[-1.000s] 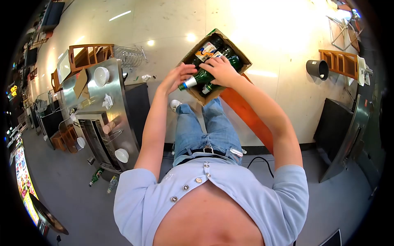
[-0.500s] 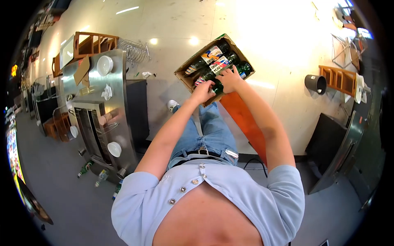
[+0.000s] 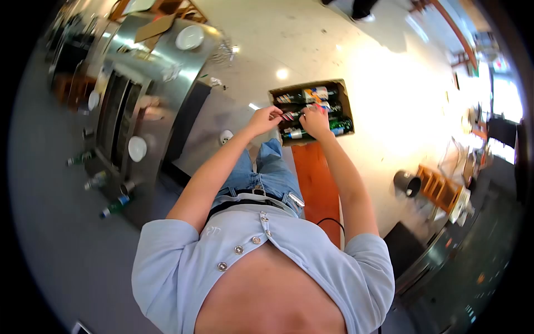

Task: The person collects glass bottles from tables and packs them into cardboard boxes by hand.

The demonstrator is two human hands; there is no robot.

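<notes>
A cardboard box (image 3: 349, 106) holds several green glass bottles lying on their sides, and stands by the far end of an orange bench (image 3: 316, 178). My left hand (image 3: 265, 121) is at the box's left edge, its fingertips closed on the striped neck of a middle green bottle (image 3: 290, 116). Over the same bottle, my right hand (image 3: 315, 121) has its fingers curled down around the body, partly hiding it. Behind my hands lies a bottle with an orange and white label (image 3: 315, 94). Nearest to me is another with a blue label (image 3: 297, 134).
On the left, a metal table (image 3: 177, 89) carries white bowls (image 3: 189, 37) and a grill. Several bottles (image 3: 115, 206) lie on the floor beside it. A dark bin (image 3: 407, 183) and a wooden stool (image 3: 439, 186) are at right. A person's feet (image 3: 362, 15) show at the top.
My view has turned, so the box now appears straighter and further right. My left hand has shifted to the bottle's neck end, and a person's feet have appeared at the top.
</notes>
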